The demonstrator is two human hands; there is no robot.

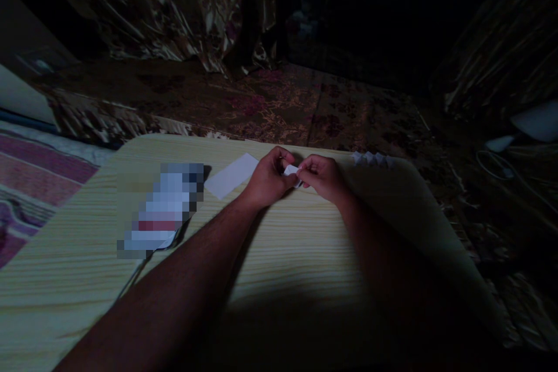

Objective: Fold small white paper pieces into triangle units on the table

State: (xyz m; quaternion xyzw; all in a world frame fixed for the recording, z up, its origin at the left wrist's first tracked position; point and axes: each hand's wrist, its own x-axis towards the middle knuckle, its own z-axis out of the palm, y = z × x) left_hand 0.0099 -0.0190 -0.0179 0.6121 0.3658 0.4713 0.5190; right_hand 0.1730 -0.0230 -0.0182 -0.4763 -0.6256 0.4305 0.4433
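Note:
A small folded piece of white paper [291, 171] is pinched between both hands, just above the far part of the wooden table [300, 250]. My left hand [272, 177] grips its left side, thumb in front and fingers curled behind. From the right, my right hand [321, 175] holds it with thumb and fingertips. The paper's exact folds are too small and dim to make out. Left of my left hand lies a flat white sheet of paper [231, 176]. Several small white star-like folded paper pieces [370, 158] stand in a row to the right, near the far edge.
A phone-like device [168, 203], its screen blurred out, lies on the left with a cable [131, 279] running from it. Beyond the table are a patterned covered seat [261, 102] and curtains [209, 6]. A white lamp-like object [534, 122] is at the far right.

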